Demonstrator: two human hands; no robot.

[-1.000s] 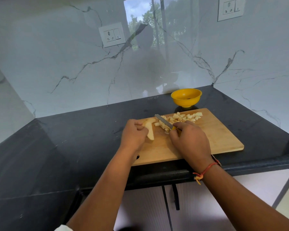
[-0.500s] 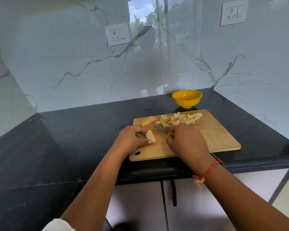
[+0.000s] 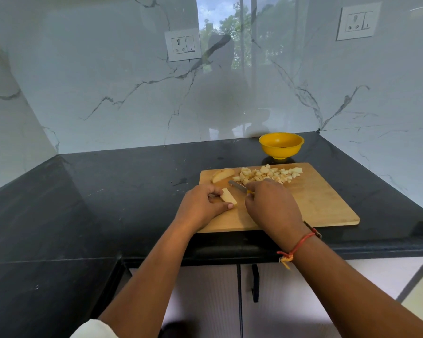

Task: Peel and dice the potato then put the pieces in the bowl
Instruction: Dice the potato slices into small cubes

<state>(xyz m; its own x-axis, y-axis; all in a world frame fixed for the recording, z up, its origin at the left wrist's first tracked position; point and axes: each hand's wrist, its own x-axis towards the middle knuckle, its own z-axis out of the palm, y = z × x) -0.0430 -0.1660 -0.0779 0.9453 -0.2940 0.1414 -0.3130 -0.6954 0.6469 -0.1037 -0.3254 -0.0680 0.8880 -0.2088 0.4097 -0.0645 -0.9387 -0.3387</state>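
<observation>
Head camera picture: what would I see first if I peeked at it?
The bright yellow bowl at the back of the black counter, behind the wooden cutting board. Next, the pile of potato cubes along the board's far edge. In front of it, the left hand pinches a potato piece and the right hand holds a knife.

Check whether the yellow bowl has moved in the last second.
No. The bowl sits in the same spot as before, just beyond the far edge of the cutting board.
</observation>
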